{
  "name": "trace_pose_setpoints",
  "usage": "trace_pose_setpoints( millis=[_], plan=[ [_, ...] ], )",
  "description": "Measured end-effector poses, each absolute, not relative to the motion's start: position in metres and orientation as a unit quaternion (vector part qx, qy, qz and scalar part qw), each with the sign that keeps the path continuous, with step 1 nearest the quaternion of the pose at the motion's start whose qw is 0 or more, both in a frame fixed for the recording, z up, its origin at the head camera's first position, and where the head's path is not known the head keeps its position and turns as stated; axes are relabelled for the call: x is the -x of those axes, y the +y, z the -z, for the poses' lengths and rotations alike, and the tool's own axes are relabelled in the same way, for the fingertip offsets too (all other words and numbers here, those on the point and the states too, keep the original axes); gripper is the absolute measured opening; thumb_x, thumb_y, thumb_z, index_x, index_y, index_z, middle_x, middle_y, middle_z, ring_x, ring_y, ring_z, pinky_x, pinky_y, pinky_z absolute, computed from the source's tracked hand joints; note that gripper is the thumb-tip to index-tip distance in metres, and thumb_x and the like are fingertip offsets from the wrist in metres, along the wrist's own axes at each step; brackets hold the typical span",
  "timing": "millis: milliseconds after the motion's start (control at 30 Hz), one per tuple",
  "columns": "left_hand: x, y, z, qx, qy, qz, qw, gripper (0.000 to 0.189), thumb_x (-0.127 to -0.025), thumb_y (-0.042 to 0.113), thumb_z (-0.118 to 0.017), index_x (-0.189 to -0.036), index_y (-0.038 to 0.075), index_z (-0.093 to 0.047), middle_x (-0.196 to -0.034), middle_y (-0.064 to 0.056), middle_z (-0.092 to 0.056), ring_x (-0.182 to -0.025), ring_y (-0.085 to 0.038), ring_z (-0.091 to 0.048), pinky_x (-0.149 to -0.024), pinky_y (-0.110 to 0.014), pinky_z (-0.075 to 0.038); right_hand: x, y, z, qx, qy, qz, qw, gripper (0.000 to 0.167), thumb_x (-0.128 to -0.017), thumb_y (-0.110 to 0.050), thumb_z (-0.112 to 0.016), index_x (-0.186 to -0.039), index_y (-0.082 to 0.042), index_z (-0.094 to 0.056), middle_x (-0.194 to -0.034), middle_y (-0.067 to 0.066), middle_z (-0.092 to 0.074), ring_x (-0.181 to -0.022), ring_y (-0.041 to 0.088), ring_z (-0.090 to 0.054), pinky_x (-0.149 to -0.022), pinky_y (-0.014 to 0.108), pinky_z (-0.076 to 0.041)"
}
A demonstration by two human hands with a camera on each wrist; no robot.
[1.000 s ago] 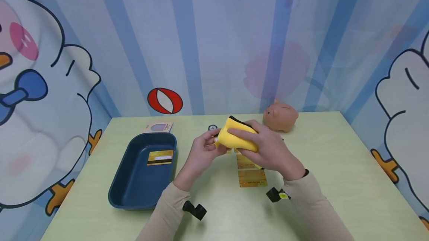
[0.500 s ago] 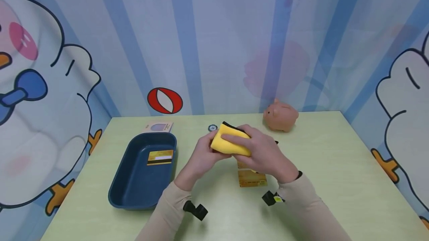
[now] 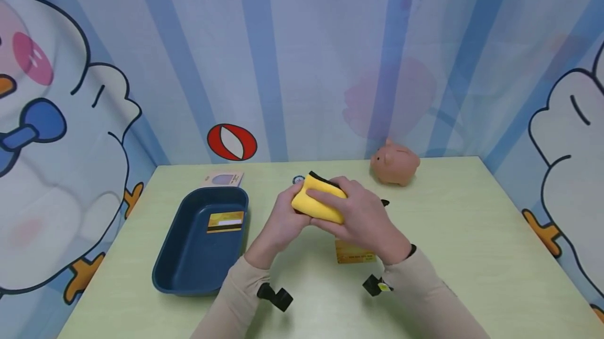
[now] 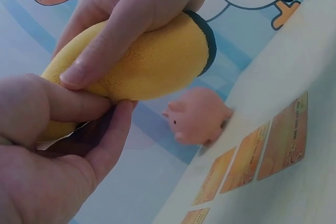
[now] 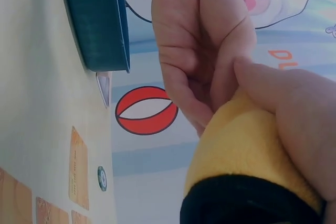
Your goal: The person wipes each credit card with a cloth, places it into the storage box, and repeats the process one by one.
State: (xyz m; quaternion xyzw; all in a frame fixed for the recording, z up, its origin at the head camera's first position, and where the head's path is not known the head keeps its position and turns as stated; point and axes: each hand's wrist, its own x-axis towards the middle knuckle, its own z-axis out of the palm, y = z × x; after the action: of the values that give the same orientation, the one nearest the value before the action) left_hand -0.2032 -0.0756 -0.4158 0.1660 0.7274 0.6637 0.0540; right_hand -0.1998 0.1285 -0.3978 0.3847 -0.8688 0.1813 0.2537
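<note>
A yellow plush cloth with a black edge (image 3: 321,201) is bunched in my right hand (image 3: 360,210), thumb across its near face. My left hand (image 3: 283,216) meets it on the left, pinching a gold bank card; the cloth wraps over that card, and only a shiny pale edge of the card (image 4: 63,139) shows in the left wrist view. Both hands are raised above the table. Below them several gold bank cards (image 4: 286,137) lie in rows, mostly hidden by my right hand in the head view, where one card (image 3: 355,252) still shows.
A dark blue basin (image 3: 165,271) at left holds one gold card (image 3: 225,222), stripe side up. Behind it lies a pale printed booklet (image 3: 224,178). A round chip (image 3: 298,179) lies beyond my hands, and a pink piggy bank (image 3: 395,163) stands at the back right.
My right hand has moved left and slightly down with the cloth, covering the card in my left hand, which showed partly a second ago. My left hand has barely moved.
</note>
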Motion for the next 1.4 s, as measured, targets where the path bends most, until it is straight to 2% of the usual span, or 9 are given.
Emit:
trace_pose_setpoints(
  millis=[233,400,667,933,1167,1400],
  plan=[
    [0.202,-0.077,0.414,-0.165,0.732,-0.660,0.030,0.058,-0.091,-0.009,-0.076,-0.144,0.007,-0.058,-0.126,-0.014,-0.059,-0.110,-0.029,-0.059,-0.092,-0.035,-0.061,0.200,0.128,0.399,-0.384,-0.867,-0.185,0.257,0.049,-0.093,-0.039,-0.080,-0.139,-0.029,-0.069,-0.123,0.014,-0.063,-0.090,0.025,-0.062,-0.065,0.037,-0.057],
    [0.202,-0.077,0.411,-0.171,0.721,-0.672,0.025,0.062,-0.090,-0.009,-0.076,-0.146,0.008,-0.058,-0.132,-0.016,-0.060,-0.117,-0.031,-0.061,-0.097,-0.038,-0.060,0.202,0.131,0.399,-0.385,-0.860,-0.184,0.279,0.048,-0.091,-0.035,-0.082,-0.136,-0.027,-0.070,-0.124,0.015,-0.063,-0.090,0.027,-0.063,-0.063,0.039,-0.058],
    [0.200,-0.079,0.404,-0.116,0.688,-0.715,0.043,0.067,-0.091,-0.013,-0.072,-0.151,0.007,-0.055,-0.138,-0.018,-0.064,-0.112,-0.035,-0.073,-0.090,-0.040,-0.063,0.205,0.138,0.396,-0.373,-0.861,-0.178,0.296,0.046,-0.089,-0.032,-0.083,-0.134,-0.028,-0.071,-0.122,0.016,-0.063,-0.090,0.028,-0.063,-0.061,0.040,-0.058],
    [0.202,-0.085,0.399,-0.098,0.670,-0.734,0.052,0.066,-0.091,-0.012,-0.072,-0.151,0.007,-0.055,-0.136,-0.021,-0.066,-0.112,-0.032,-0.074,-0.088,-0.038,-0.063,0.208,0.146,0.391,-0.366,-0.863,-0.179,0.300,0.049,-0.087,-0.031,-0.085,-0.134,-0.028,-0.072,-0.122,0.017,-0.064,-0.087,0.028,-0.065,-0.057,0.039,-0.057],
    [0.201,-0.091,0.394,-0.096,0.668,-0.736,0.049,0.067,-0.092,-0.012,-0.070,-0.153,0.007,-0.052,-0.137,-0.023,-0.064,-0.111,-0.035,-0.074,-0.087,-0.037,-0.063,0.210,0.149,0.389,-0.361,-0.868,-0.186,0.286,0.050,-0.086,-0.031,-0.087,-0.134,-0.027,-0.073,-0.122,0.016,-0.064,-0.086,0.027,-0.066,-0.060,0.039,-0.058],
    [0.200,-0.095,0.391,-0.096,0.675,-0.730,0.040,0.067,-0.092,-0.013,-0.070,-0.154,0.008,-0.052,-0.136,-0.023,-0.064,-0.111,-0.034,-0.074,-0.086,-0.035,-0.063,0.212,0.154,0.389,-0.368,-0.858,-0.184,0.306,0.050,-0.085,-0.029,-0.088,-0.133,-0.026,-0.073,-0.118,0.017,-0.065,-0.083,0.028,-0.066,-0.060,0.040,-0.058]
  ],
)
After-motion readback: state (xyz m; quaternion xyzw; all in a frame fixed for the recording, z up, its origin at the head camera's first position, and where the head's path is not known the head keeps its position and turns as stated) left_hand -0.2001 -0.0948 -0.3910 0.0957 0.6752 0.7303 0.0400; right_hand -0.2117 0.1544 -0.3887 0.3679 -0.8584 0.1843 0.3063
